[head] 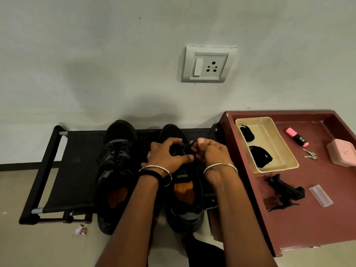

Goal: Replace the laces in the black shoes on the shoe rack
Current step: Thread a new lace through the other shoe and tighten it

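As they meet, left hand [165, 154] grip curled round shoe [185, 199], right hand [211, 151] pinching lace [189, 145]

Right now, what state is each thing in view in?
left hand, grips right shoe.
right hand, pinches lace.
right shoe, on rack, being laced.
left shoe, on rack, untouched.
socket, nothing plugged in.
highlighter, capped, lying flat.
pink box, closed.
tray, holds two black bundles.

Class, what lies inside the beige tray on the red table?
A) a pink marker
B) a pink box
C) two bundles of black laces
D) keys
C: two black lace bundles lie in the tray; the marker, keys and box lie outside it.
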